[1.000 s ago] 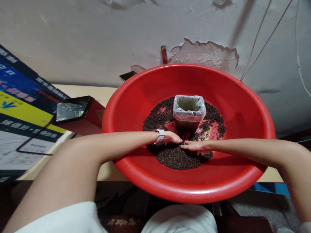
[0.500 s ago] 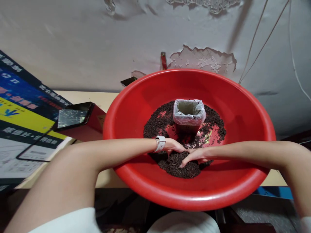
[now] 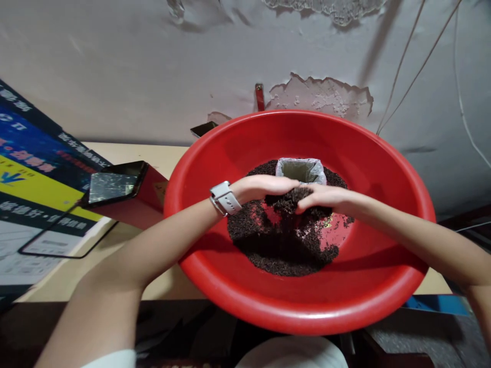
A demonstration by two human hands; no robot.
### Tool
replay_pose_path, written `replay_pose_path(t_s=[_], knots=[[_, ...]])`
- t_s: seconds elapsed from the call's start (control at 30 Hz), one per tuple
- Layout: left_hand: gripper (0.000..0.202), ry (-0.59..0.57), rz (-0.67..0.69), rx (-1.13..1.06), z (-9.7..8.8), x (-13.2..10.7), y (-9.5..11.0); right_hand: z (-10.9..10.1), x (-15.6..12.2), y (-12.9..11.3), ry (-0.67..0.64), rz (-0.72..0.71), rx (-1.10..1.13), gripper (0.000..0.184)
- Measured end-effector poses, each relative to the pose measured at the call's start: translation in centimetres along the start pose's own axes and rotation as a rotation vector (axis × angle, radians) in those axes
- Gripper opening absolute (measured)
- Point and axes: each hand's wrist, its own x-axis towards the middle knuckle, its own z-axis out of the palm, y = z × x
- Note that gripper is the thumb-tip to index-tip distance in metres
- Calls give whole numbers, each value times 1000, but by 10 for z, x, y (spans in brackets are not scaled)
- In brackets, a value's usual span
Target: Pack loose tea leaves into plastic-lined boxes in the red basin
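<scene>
Cupped together, my left hand (image 3: 268, 186) and my right hand (image 3: 324, 197) hold a clump of dark loose tea leaves (image 3: 289, 200) between them, some of it falling below. My left wrist wears a pale watch. Both hands are lifted over the red basin (image 3: 307, 312), just in front of a box lined with a clear plastic bag (image 3: 301, 167). The box's mouth is open, and my hands hide its lower part. More dark leaves (image 3: 284, 260) cover the basin's floor around the box.
To the left, an open red box with a shiny lining (image 3: 115, 186) stands on the pale table (image 3: 169, 283). A printed carton (image 3: 34, 189) leans beside it. Behind the basin is a wall with peeling paint (image 3: 322, 94), with cords (image 3: 414, 56) hanging at right.
Both hands have risen from the near side of the basin toward the lined box, carrying a clump of tea leaves up. The pile at the front is lower.
</scene>
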Motion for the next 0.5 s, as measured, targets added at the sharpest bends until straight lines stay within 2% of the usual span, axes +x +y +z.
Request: replay_pose_path(t_s=[0.07, 0.17, 0.23, 0.37, 0.5], knots=[[34, 96, 46, -81, -9, 6, 8, -13, 3, -13, 142, -144, 22, 36], [38, 352, 165, -88, -14, 26, 10, -32, 18, -22, 433, -388, 34, 41], [38, 422, 193, -27, -13, 36, 5, -41, 29, -19, 569, -457, -27, 45], [37, 375, 178, 72, -14, 34, -4, -49, 33, -13, 593, -438, -215, 44], [38, 501, 225, 202, -25, 23, -7, -41, 9, -20, 651, -589, -483, 26]])
